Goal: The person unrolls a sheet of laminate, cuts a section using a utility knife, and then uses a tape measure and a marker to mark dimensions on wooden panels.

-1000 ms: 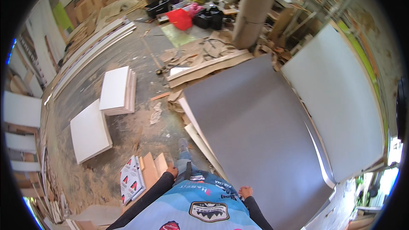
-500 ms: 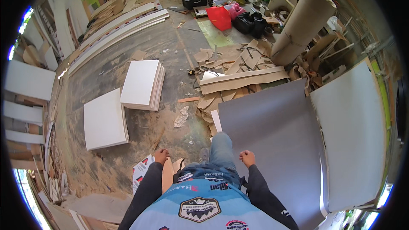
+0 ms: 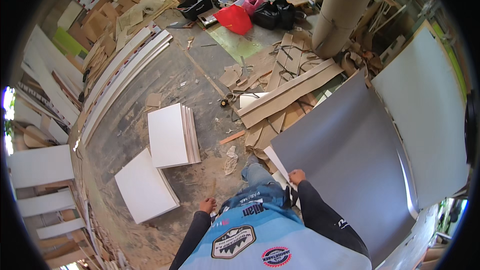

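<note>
My left hand (image 3: 207, 205) hangs beside my hip with its fingers loosely curled and nothing in them. Nearest to it are two stacks of white boards on the floor: a nearer stack (image 3: 145, 187) and, touching it, a farther stack (image 3: 167, 135). My right hand (image 3: 297, 176), also curled and bare of any object, swings in front of my body. In the picture it overlaps the left edge of a large grey sheet (image 3: 345, 165); whether it touches the sheet I cannot tell. A narrow white strip (image 3: 278, 162) shows along that edge.
Brown cardboard strips (image 3: 290, 92) and scraps lie ahead, below a tall brown roll (image 3: 345, 10). A big white panel (image 3: 425, 110) leans at the right. Long white boards (image 3: 125, 77) lie far left. Red bag (image 3: 234, 19), black bags (image 3: 275, 14) and black crate (image 3: 195, 6) stand at the back.
I have stepped forward and my view has turned to the right. The board stacks now sit lower and closer. My right hand has swung forward, while my left has dropped back.
</note>
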`<state>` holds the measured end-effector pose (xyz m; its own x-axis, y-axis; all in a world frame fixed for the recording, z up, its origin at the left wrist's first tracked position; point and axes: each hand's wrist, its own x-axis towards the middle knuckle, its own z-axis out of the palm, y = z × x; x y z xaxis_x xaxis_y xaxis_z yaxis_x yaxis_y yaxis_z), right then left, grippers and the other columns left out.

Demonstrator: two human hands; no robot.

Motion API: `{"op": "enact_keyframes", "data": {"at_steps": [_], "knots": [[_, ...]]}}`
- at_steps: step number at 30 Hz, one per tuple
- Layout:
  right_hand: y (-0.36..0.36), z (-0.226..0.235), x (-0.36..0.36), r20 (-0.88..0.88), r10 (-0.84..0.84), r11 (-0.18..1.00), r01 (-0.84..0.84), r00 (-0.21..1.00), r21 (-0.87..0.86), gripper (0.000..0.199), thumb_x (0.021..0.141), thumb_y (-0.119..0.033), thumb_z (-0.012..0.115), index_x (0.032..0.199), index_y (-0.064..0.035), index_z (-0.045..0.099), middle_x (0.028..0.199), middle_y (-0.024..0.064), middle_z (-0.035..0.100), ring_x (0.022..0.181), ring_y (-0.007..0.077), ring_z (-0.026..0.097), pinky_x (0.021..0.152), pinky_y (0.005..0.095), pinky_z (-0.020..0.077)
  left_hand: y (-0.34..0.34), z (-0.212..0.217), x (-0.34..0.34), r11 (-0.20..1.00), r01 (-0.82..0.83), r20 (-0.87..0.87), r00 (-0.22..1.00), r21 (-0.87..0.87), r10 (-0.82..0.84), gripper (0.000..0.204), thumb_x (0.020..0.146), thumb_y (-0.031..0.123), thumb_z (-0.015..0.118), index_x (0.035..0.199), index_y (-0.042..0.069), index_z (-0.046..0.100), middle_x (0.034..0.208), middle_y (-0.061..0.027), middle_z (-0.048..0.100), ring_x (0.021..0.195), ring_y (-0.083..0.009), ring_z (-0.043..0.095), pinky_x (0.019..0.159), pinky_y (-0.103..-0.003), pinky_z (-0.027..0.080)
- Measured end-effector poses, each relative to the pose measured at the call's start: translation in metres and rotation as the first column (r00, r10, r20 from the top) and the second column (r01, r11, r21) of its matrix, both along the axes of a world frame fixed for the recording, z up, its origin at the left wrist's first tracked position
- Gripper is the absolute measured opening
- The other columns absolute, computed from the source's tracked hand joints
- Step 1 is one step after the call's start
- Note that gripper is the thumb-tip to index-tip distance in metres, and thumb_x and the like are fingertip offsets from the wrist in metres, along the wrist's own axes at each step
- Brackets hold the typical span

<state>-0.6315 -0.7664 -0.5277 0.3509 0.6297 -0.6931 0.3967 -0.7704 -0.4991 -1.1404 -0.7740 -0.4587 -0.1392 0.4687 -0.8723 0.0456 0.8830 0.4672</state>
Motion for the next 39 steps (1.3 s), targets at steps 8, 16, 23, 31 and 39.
{"op": "enact_keyframes", "data": {"at_steps": [8, 16, 23, 31, 39], "knots": [[0.139, 0.064, -0.028, -0.224, -0.197, 0.946, 0.245, 0.955, 0.212, 0.017, 0.087, -0.011, 0.06, 0.088, 0.0022, 0.07, 0.076, 0.0082, 0.071, 0.062, 0.0161, 0.069, 0.059, 0.0288, 0.0539, 0.114, 0.007, -0.037, 0.977, 0.089, -0.14, 0.988, 0.194, -0.062, 0.026, 0.092, 0.018, 0.061, 0.109, -0.001, 0.067, 0.089, -0.0111, 0.07, 0.07, -0.0201, 0.07, 0.056, -0.03, 0.052], [0.174, 0.044, -0.034, 0.162, 0.143, 0.98, -0.162, 0.976, 0.112, 0.02, 0.083, -0.027, 0.066, 0.091, -0.0104, 0.074, 0.088, 0.0186, 0.071, 0.082, 0.0393, 0.068, 0.074, 0.0468, 0.0538, 0.228, -0.029, -0.039, 0.402, 0.915, -0.508, 0.364, 0.038, -0.781, 0.035, 0.085, 0.021, 0.066, 0.11, -0.003, 0.066, 0.091, -0.0176, 0.07, 0.08, -0.0328, 0.069, 0.074, -0.042, 0.054], [0.18, -0.03, -0.039, 0.212, -0.336, 0.936, 0.35, 0.918, -0.033, 0.025, 0.084, -0.033, 0.065, 0.088, -0.0104, 0.075, 0.094, 0.0186, 0.072, 0.09, 0.0391, 0.068, 0.084, 0.0488, 0.0534, 0.446, -0.072, -0.053, -0.209, 0.964, -0.45, -0.116, 0.164, -0.886, 0.032, 0.087, 0.024, 0.063, 0.104, -0.002, 0.07, 0.088, -0.0157, 0.072, 0.081, -0.0273, 0.071, 0.074, -0.039, 0.053], [0.265, -0.127, -0.018, 0.357, -0.703, 0.609, 0.78, 0.615, -0.142, 0.046, 0.086, -0.039, 0.064, 0.109, 0.0007, 0.062, 0.106, 0.0243, 0.068, 0.099, 0.0421, 0.066, 0.085, 0.0522, 0.0529, 0.695, -0.027, -0.023, 0.578, 0.749, -0.095, 0.582, -0.325, -0.808, 0.037, 0.099, 0.025, 0.043, 0.129, 0.008, 0.056, 0.105, -0.0164, 0.069, 0.097, -0.0311, 0.068, 0.077, -0.048, 0.056], [0.322, -0.175, 0.025, 0.44, -0.76, 0.459, 0.874, 0.478, -0.157, 0.028, 0.09, -0.025, 0.062, 0.109, -0.0033, 0.06, 0.104, 0.0196, 0.069, 0.096, 0.0373, 0.069, 0.079, 0.0483, 0.056, 0.786, -0.025, -0.038, 0.22, 0.844, -0.111, 0.19, -0.489, -0.975, 0.051, 0.088, 0.032, 0.063, 0.133, 0.01, 0.055, 0.107, -0.0087, 0.068, 0.094, -0.0245, 0.069, 0.072, -0.045, 0.054]]}}
